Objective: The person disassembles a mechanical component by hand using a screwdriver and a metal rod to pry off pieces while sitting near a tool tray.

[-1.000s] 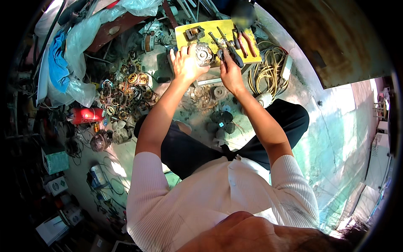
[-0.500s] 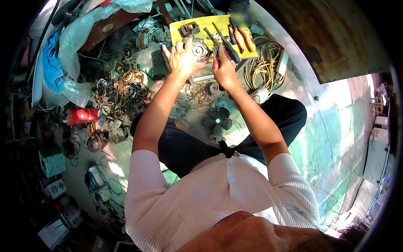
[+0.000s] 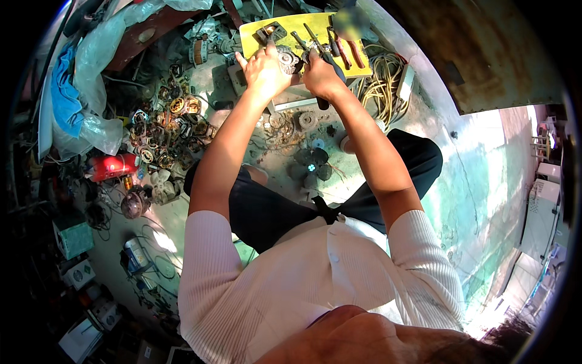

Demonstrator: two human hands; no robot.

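My left hand (image 3: 265, 76) rests at a round metal motor part (image 3: 287, 58) on a small yellow-topped table (image 3: 253, 41). Its thumb and forefinger lie around the part's near left side, while the outer fingers spread leftward. Close on the right, my right hand (image 3: 324, 79) is closed around a dark-handled tool (image 3: 323, 104); the handle end sticks out below the fist, and its kind cannot be made out. A coil in a dark metal core (image 3: 271, 31) sits beyond my left fingers. Several hand tools lie across the table's right half, among them red-handled pliers (image 3: 346, 56).
Coiled yellowish cable (image 3: 385, 82) lies right of the table near a wall. Loose motor parts (image 3: 173, 124) are heaped on the floor at left, by a red cylinder (image 3: 114, 167). A black fan blade (image 3: 312, 165) lies between my legs. A rusty panel (image 3: 491, 54) stands at upper right.
My right hand has turned, and a dark handle now shows below its fist. My left hand stays by the motor part. The whole view has shifted slightly.
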